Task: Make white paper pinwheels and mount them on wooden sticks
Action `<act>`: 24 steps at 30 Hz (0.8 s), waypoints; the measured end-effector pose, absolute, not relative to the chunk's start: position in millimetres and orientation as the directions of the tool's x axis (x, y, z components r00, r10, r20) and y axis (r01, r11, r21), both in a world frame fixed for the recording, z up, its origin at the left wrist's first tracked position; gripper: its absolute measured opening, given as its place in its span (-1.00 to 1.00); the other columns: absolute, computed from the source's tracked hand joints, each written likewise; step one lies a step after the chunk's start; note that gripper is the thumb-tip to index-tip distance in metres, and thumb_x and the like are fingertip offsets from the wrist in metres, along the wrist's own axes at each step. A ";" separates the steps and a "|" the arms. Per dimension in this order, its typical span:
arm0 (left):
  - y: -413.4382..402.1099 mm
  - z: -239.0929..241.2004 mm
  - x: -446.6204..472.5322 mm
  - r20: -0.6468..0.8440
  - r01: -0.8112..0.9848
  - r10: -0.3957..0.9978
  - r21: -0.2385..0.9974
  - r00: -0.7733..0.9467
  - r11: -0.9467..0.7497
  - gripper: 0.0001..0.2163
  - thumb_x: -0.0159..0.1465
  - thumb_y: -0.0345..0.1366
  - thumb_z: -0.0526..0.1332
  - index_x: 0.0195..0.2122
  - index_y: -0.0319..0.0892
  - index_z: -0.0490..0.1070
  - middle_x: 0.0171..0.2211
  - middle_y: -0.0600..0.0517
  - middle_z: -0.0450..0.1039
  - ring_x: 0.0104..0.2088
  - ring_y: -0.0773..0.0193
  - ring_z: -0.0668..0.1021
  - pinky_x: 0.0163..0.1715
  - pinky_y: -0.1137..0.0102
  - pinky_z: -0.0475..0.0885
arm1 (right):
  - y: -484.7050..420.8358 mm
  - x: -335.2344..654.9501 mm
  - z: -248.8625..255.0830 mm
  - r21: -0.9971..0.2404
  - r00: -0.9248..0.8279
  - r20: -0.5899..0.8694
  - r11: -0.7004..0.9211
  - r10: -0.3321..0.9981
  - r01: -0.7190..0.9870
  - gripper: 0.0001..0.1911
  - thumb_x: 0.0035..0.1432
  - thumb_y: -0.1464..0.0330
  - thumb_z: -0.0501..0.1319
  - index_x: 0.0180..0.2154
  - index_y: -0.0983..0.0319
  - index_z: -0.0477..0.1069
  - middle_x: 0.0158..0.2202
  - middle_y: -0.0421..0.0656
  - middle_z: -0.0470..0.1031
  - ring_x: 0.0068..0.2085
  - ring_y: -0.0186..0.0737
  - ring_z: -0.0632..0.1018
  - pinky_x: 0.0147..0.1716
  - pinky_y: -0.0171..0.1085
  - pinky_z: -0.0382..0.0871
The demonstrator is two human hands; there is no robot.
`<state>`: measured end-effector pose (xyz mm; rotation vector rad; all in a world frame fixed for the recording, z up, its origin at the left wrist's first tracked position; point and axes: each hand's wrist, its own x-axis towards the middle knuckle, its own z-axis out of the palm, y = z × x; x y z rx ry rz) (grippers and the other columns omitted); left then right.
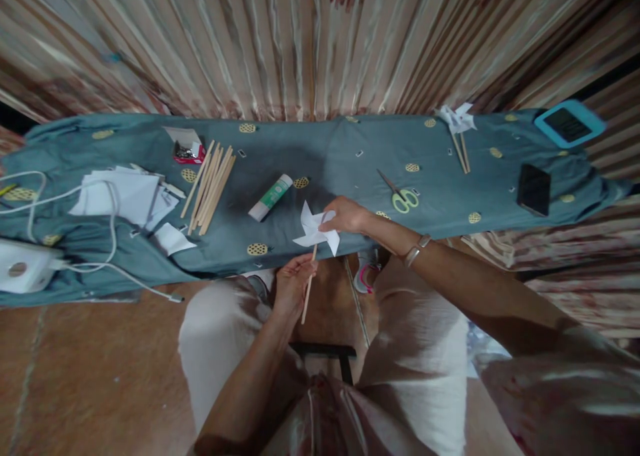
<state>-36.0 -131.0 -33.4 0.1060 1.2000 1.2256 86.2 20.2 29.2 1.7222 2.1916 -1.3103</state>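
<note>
Held between both hands: white paper pinwheel with pointed blades (311, 227), at the upper end of a slim pale wooden stick (306, 304); located at the near edge of the long cloth-covered bench, blue-green with yellow pineapple print (340, 159), roughly midway along

Left hand (294, 284): fingers drawn in, pinching the stick just below the blades; lower end of the stick projecting past the fingers, over the gap between knees in pale trousers (215, 336)

Right hand (344, 215): thumb and fingers pressed together on the right side of the pinwheel; silver-coloured bracelet (417, 250) at the wrist

Near the hands, on the bench: green-and-white cylindrical glue stick (271, 197), lying aslant left of the pinwheel; scissors with pale green handles (404, 200), lying to the right

Left part of bench: bundle of pale wooden sticks (215, 193), small red-and-white box with raised lid (189, 152), small metallic pieces within, loose stack of white paper (120, 196), white looping cable (114, 226)

Right part of bench: white folded-paper pieces (457, 119) atop two pale sticks, flat black rectangular slab (533, 189), light-blue-framed device with dark screen (570, 124)
</note>
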 end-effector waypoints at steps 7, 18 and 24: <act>-131.2 -32.9 -33.5 -0.653 -0.666 0.750 0.606 -0.104 0.436 -0.65 -0.33 -0.27 0.55 -0.47 -0.19 0.58 -0.53 0.11 0.50 -0.53 0.49 0.42 -0.45 0.54 0.31 | 28.1 84.7 25.7 -0.605 -0.401 -0.580 -0.046 0.709 0.795 -0.84 -0.05 0.46 0.38 -0.61 0.29 0.48 -0.67 -0.25 0.41 -0.59 -0.40 0.38 -0.56 -0.40 0.23; -131.8 -34.4 -35.0 -0.649 -0.633 0.758 0.612 -0.060 0.474 -0.66 -0.28 -0.22 0.55 -0.46 -0.20 0.59 -0.54 0.11 0.45 -0.51 0.48 0.39 -0.44 0.52 0.28 | 29.5 79.3 33.5 -0.620 -0.346 -0.634 -0.187 0.691 0.762 -0.78 -0.21 0.50 0.46 -0.65 0.27 0.43 -0.66 -0.25 0.43 -0.58 -0.39 0.40 -0.54 -0.37 0.30; -129.4 -35.5 -34.4 -0.619 -0.614 0.783 0.644 -0.066 0.457 -0.71 -0.25 -0.24 0.52 -0.49 -0.19 0.58 -0.58 0.13 0.42 -0.54 0.48 0.36 -0.48 0.52 0.26 | 30.6 77.7 32.7 -0.615 -0.330 -0.657 -0.229 0.678 0.755 -0.74 -0.22 0.50 0.47 -0.71 0.25 0.42 -0.67 -0.22 0.43 -0.58 -0.34 0.43 -0.49 -0.31 0.35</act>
